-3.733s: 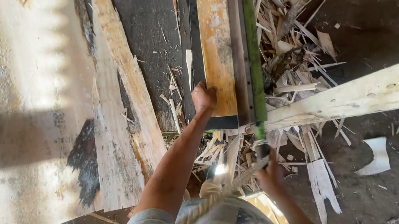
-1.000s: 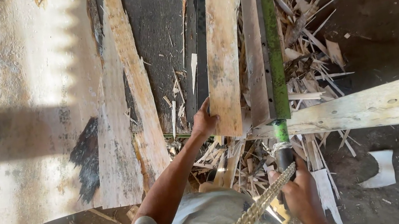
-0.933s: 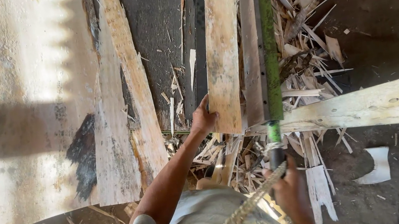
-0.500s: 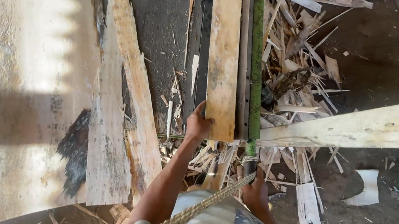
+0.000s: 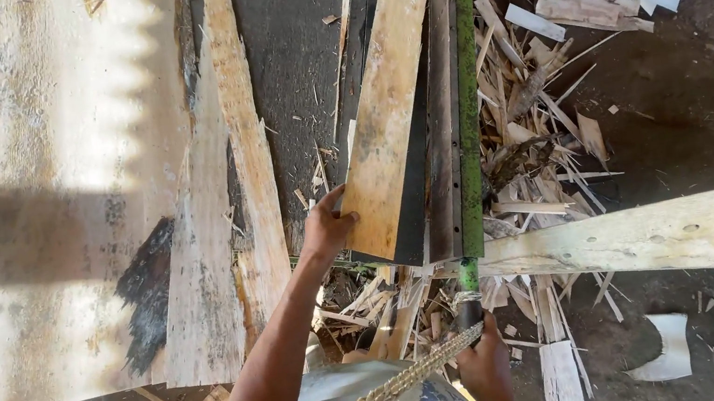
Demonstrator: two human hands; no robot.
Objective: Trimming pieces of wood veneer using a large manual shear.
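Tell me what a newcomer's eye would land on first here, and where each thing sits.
First, the long pale plank running up the middle, its near end gripped by the left hand. Right beside it stands a green bar, with the right hand on its dark lower end. To the right, a heap of wood offcuts litters the dark ground, and a thick beam crosses in front of it.

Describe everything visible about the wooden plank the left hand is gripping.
The wooden plank is a long, flat, pale yellowish board with rough, stained faces and a dark underside edge. It runs from the near end, by the left hand, up and away to the top of the picture, tilted slightly right. The hand grips its near left corner. It lies beside a green bar, above a pile of wood scraps.
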